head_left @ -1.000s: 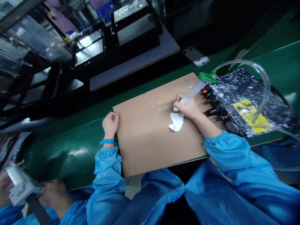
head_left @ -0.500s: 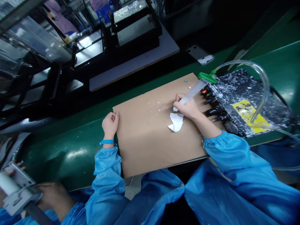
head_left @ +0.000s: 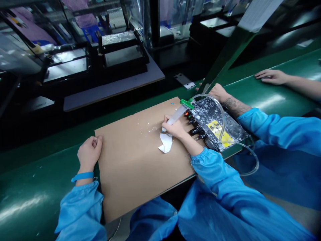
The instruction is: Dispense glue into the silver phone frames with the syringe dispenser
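My right hand [head_left: 175, 129] is closed around a clear glue syringe [head_left: 177, 114] with a green cap [head_left: 187, 103], its tip down on a brown board [head_left: 130, 160]. A clear hose [head_left: 222, 113] runs from the cap. A crumpled white paper scrap [head_left: 165, 143] lies just below that hand. My left hand [head_left: 89, 153] rests in a loose fist on the board's left edge, with a blue band at the wrist. Small white glue spots [head_left: 150, 126] dot the board near the syringe tip.
A paint-spattered black control box [head_left: 215, 125] with knobs and a yellow label sits right of the board. On the green belt [head_left: 30, 194], a co-worker's hands [head_left: 271, 76] and tattooed forearm [head_left: 232, 103] lie at right. A small phone-like part [head_left: 185, 80] and black fixtures [head_left: 120, 57] lie behind.
The view has swung right and up: the co-worker at lower left with the grey part is out of frame, and another person's arms now show at right. My hands keep their hold and places.
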The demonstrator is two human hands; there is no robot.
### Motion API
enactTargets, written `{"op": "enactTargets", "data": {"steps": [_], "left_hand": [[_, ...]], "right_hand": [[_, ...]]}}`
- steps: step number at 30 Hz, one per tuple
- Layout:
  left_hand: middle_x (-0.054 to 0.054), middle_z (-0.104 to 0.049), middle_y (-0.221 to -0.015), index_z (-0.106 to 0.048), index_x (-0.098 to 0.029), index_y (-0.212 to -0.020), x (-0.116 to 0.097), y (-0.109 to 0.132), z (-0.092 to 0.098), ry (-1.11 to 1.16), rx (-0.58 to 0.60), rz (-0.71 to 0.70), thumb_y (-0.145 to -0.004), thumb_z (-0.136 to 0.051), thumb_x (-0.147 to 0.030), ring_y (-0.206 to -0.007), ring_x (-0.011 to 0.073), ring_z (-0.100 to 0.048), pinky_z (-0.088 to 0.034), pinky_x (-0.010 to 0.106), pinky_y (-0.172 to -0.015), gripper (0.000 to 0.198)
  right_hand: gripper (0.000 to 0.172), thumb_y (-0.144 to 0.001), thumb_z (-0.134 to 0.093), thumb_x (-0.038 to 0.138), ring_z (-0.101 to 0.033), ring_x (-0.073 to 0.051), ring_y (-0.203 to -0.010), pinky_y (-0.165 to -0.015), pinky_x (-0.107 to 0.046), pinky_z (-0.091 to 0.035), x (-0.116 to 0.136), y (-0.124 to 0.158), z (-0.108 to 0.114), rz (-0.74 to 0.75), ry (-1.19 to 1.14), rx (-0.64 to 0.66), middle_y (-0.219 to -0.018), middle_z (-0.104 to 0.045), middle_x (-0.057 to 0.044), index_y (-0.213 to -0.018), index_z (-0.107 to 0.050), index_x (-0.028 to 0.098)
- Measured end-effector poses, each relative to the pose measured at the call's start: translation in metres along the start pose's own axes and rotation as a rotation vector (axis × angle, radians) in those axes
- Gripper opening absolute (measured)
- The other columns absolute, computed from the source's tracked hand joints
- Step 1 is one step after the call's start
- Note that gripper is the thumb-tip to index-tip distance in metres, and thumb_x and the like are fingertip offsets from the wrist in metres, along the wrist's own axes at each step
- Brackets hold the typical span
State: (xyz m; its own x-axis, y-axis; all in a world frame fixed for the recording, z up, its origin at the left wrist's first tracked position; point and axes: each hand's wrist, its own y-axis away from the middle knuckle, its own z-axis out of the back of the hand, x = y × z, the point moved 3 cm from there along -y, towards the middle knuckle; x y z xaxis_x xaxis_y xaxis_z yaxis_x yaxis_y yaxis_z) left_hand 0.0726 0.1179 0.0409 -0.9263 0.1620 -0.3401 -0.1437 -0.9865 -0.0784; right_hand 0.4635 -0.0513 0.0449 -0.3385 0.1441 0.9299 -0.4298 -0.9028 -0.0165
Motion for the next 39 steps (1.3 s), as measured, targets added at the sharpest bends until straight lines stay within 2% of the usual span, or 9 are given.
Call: {"op": "enactTargets", "data": {"steps": [9, 18, 22, 26, 28, 30, 32, 35, 39], "left_hand": [[0.003, -0.056, -0.072, -0.048, -0.024, -0.071, -0.004, 0.003, 0.001, 0.035, -0.018, 0.001, -0.104, -0.061, -0.044, -0.069, 0.0214, -0.049, -0.029, 0.032, -0.062, 0.041], [0.003, -0.058, -0.076, -0.050, -0.024, -0.075, -0.002, 0.002, -0.006, 0.060, -0.058, -0.042, -0.104, -0.066, -0.036, -0.076, 0.0218, -0.054, -0.027, 0.032, -0.066, 0.035], [0.006, -0.064, -0.088, -0.056, -0.023, -0.084, -0.009, 0.003, -0.001, 0.057, -0.116, -0.090, -0.108, -0.062, -0.031, -0.086, 0.0218, -0.060, -0.038, 0.032, -0.075, 0.026], [0.017, -0.073, -0.124, -0.071, -0.019, -0.113, 0.015, -0.001, 0.017, -0.080, -0.303, -0.026, -0.105, -0.069, -0.033, -0.120, 0.0334, -0.066, -0.049, 0.044, -0.101, 0.016], [0.024, -0.063, -0.157, -0.067, -0.018, -0.142, 0.039, 0.003, 0.030, -0.155, -0.373, 0.123, -0.100, -0.078, -0.039, -0.146, 0.0438, -0.056, -0.045, 0.055, -0.116, 0.048], [0.029, -0.044, -0.177, -0.051, -0.016, -0.164, 0.067, 0.009, 0.042, -0.177, -0.364, 0.322, -0.095, -0.083, -0.046, -0.163, 0.0501, -0.041, -0.038, 0.065, -0.127, 0.082], [0.034, -0.042, -0.177, -0.041, -0.013, -0.171, 0.092, 0.014, 0.050, -0.143, -0.304, 0.492, -0.098, -0.080, -0.049, -0.166, 0.0524, -0.039, -0.033, 0.071, -0.130, 0.091], [0.035, -0.060, -0.162, -0.045, -0.011, -0.165, 0.112, 0.020, 0.063, -0.109, -0.251, 0.553, -0.101, -0.075, -0.048, -0.157, 0.0515, -0.053, -0.035, 0.071, -0.129, 0.081], [0.020, -0.075, -0.142, -0.052, -0.021, -0.152, 0.094, 0.024, 0.070, -0.047, -0.226, 0.425, -0.094, -0.084, -0.048, -0.140, 0.0388, -0.070, -0.049, 0.055, -0.122, 0.071]], "right_hand": [[0.027, -0.083, -0.066, 0.021, -0.046, -0.019, -0.070, -0.067, -0.035, -0.038, -0.006, -0.002, 0.000, 0.031, -0.001, 0.007, -0.069, -0.048, 0.001, -0.070, -0.043, 0.024], [0.023, -0.076, -0.063, 0.044, -0.049, -0.020, -0.068, -0.066, -0.033, -0.040, -0.015, -0.006, 0.003, 0.033, 0.014, -0.009, -0.067, -0.048, 0.003, -0.071, -0.047, 0.027], [0.028, -0.075, -0.071, 0.048, -0.051, -0.024, -0.066, -0.064, -0.038, -0.041, -0.018, -0.012, 0.009, 0.132, 0.005, -0.109, -0.067, -0.051, 0.000, -0.068, -0.051, 0.029], [0.030, -0.077, -0.078, 0.042, -0.047, -0.027, -0.062, -0.060, -0.044, -0.033, -0.021, -0.018, 0.009, 0.152, -0.023, -0.111, -0.064, -0.051, -0.005, -0.062, -0.054, 0.031], [0.032, -0.080, -0.079, 0.041, -0.048, -0.029, -0.062, -0.061, -0.047, -0.033, -0.018, -0.016, 0.010, 0.171, -0.015, -0.119, -0.063, -0.051, -0.007, -0.061, -0.054, 0.032], [0.033, -0.082, -0.079, 0.042, -0.048, -0.029, -0.060, -0.061, -0.049, -0.034, -0.013, -0.012, 0.011, 0.185, -0.017, -0.103, -0.063, -0.052, -0.007, -0.062, -0.055, 0.033], [0.030, -0.082, -0.079, 0.042, -0.048, -0.028, -0.059, -0.061, -0.049, -0.034, -0.010, -0.011, 0.011, 0.185, -0.031, -0.086, -0.064, -0.053, -0.007, -0.063, -0.056, 0.033], [0.026, -0.078, -0.077, 0.038, -0.049, -0.028, -0.059, -0.060, -0.047, -0.034, -0.009, -0.013, 0.011, 0.169, -0.044, -0.100, -0.064, -0.055, -0.006, -0.063, -0.057, 0.033], [0.024, -0.077, -0.075, 0.039, -0.051, -0.027, -0.061, -0.060, -0.043, -0.037, -0.007, -0.013, 0.010, 0.197, -0.056, -0.143, -0.064, -0.055, -0.004, -0.063, -0.057, 0.032]]}}
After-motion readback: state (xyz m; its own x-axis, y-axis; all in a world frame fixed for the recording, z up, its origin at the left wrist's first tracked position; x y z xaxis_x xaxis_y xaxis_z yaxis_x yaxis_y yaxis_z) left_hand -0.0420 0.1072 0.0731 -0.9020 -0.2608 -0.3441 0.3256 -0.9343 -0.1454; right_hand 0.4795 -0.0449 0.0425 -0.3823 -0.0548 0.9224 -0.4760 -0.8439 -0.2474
